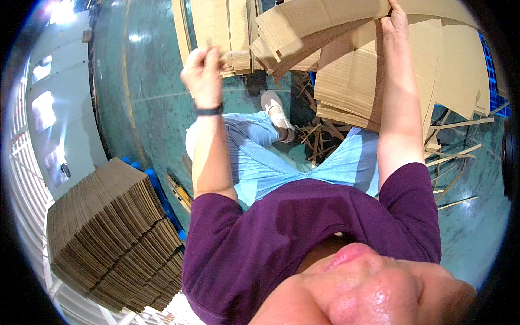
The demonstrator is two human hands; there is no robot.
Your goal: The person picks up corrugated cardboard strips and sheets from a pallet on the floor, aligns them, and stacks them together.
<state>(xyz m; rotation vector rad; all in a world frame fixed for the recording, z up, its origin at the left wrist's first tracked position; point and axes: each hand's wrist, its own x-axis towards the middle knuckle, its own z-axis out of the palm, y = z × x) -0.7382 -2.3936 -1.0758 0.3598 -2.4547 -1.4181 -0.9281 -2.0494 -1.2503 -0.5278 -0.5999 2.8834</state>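
Observation:
My right hand (396,21) grips the edge of a bent stack of brown cardboard sheets (314,20), thumb and fingers wrapped round it at the top of the view. To the left, my left hand (202,71) is raised with its fingers curled together, a dark band on the wrist. Its fingertips are smeared, and I cannot make out what they hold, if anything. They are close to the left end of the sheets. Below the held sheets lies more flat corrugated cardboard (349,81), stacked in front of my knees.
Thin cardboard offcut strips (319,141) litter the green floor (157,103) between and beside my legs. A tall stack of folded cardboard (116,233) stands at the lower left on a blue pallet. Another blue pallet (490,65) shows at the right. Long cardboard pieces (230,24) lie at the top.

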